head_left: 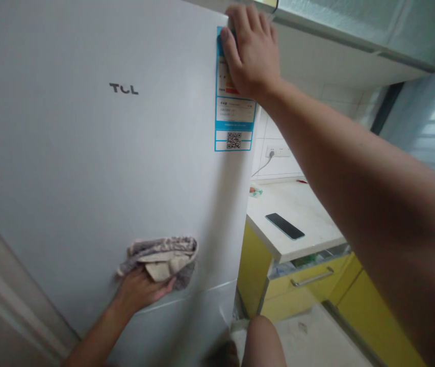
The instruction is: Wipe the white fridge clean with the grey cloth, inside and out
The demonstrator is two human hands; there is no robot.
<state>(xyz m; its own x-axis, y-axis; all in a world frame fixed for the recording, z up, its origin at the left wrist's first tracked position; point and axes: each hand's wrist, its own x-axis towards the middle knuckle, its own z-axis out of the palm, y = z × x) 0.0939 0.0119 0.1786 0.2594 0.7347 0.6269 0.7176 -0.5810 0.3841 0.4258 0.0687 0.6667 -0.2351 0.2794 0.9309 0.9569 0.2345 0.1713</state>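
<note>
My left hand (143, 289) presses a folded, patterned grey-and-beige cloth (169, 257) against the lower part of a white refrigerator door (171, 168) marked TCL. The cloth covers some of its fingers. High up at the door's right corner, my right hand (253, 53) grips the edge. Its thumb lies on the front and the other fingers bend over the corner, their tips hidden. Under that hand, a blue-and-white energy label (234, 114) with a QR code is stuck to the door.
A dark-screened phone (285, 226) lies on the white countertop (297, 199) at right. Below it, a yellow drawer (305, 285) is partly pulled out. A plug sits in a wall socket (278, 152). Overhead hang cabinets (355, 25). My bent knee (263, 341) shows at the bottom.
</note>
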